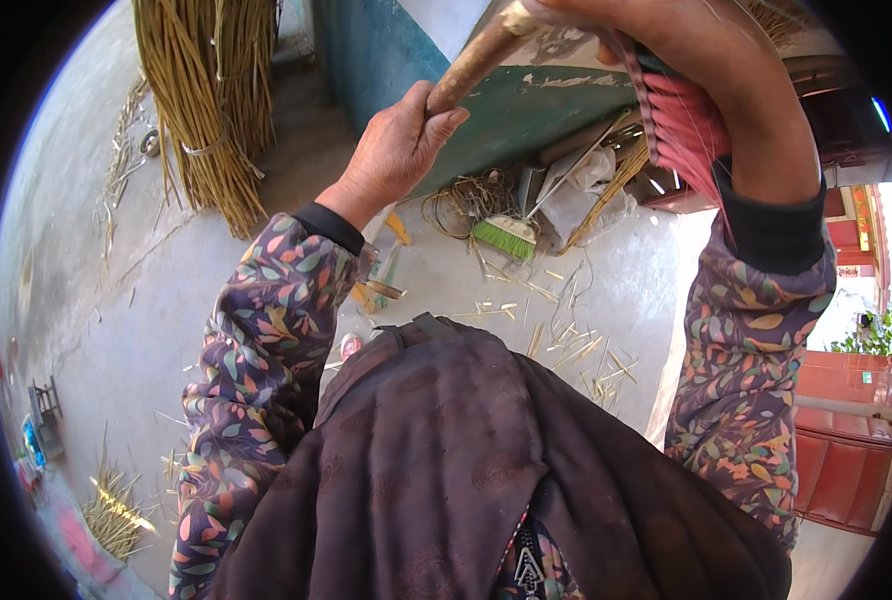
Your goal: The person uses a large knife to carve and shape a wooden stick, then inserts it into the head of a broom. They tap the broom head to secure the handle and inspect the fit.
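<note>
My left hand (396,145) is closed round a worn wooden stick (476,58) that slants up to the right at the top of the view. My right hand (686,50) grips the same stick higher up, near the top edge, together with a bunch of red and pink strands (681,125) that hang down along my right wrist. Both forearms wear leaf-patterned sleeves. A dark brown cloth (446,450) covers my lap below the hands.
Tall bundles of yellow straw (211,100) lean at the upper left. A green-bristled brush (506,237) lies on the concrete floor beside coiled twine (461,205) and cut straw pieces (576,345). A green wall panel (536,115) stands behind. Red steps (846,440) are at right.
</note>
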`<action>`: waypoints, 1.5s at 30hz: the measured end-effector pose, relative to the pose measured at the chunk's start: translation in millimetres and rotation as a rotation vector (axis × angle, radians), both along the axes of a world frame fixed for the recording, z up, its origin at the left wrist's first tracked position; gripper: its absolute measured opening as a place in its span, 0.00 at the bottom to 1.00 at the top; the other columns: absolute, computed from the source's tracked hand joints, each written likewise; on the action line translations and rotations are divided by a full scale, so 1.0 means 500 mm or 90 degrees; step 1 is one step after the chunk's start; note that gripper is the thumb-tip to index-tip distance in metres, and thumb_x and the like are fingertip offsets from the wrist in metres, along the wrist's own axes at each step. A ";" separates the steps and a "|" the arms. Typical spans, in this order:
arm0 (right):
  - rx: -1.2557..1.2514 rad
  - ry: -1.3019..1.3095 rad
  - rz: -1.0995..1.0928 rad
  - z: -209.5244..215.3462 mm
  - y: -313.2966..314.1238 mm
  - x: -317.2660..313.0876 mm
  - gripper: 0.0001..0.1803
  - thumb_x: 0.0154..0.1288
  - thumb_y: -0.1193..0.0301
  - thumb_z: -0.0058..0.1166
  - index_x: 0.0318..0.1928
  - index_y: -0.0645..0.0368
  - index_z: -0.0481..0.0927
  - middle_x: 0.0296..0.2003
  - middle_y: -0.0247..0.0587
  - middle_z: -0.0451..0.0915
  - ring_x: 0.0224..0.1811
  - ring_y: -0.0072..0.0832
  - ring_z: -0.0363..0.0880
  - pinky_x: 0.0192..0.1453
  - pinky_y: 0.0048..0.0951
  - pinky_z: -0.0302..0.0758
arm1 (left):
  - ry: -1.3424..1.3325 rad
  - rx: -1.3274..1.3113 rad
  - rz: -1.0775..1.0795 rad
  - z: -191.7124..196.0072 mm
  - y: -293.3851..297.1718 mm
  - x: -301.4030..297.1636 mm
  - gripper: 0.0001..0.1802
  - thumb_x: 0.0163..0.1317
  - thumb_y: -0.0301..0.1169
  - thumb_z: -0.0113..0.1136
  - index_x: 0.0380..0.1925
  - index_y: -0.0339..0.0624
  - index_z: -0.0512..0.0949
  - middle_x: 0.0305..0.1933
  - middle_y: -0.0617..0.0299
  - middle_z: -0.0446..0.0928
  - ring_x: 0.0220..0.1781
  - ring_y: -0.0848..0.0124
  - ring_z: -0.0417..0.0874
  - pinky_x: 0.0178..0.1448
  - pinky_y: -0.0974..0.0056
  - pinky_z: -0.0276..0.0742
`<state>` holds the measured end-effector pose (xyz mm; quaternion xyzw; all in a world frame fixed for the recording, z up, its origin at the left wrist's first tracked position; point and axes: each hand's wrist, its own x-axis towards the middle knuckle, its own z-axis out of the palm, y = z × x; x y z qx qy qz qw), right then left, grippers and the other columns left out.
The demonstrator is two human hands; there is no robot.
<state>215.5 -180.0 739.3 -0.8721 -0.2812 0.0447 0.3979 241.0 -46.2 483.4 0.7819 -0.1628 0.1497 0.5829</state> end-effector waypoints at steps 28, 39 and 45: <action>0.143 -0.051 0.274 -0.232 0.059 0.137 0.17 0.57 0.58 0.59 0.38 0.59 0.82 0.32 0.43 0.82 0.34 0.38 0.81 0.37 0.39 0.75 | 0.141 0.077 0.149 -0.125 0.076 0.027 0.15 0.70 0.43 0.55 0.44 0.44 0.69 0.35 0.43 0.78 0.40 0.40 0.79 0.41 0.47 0.74; 0.099 -0.030 0.372 -0.150 0.035 0.132 0.20 0.54 0.63 0.61 0.46 0.58 0.80 0.36 0.45 0.81 0.41 0.37 0.79 0.45 0.34 0.74 | 0.139 0.088 0.090 -0.129 0.040 0.033 0.16 0.68 0.43 0.56 0.42 0.42 0.68 0.33 0.42 0.78 0.38 0.39 0.78 0.40 0.46 0.74; -0.050 -0.220 0.118 -0.184 0.060 0.106 0.18 0.50 0.59 0.61 0.39 0.55 0.84 0.28 0.48 0.82 0.31 0.39 0.82 0.37 0.37 0.76 | 0.108 0.130 0.151 -0.170 0.039 0.042 0.15 0.69 0.42 0.55 0.43 0.45 0.68 0.35 0.42 0.79 0.40 0.39 0.79 0.40 0.46 0.74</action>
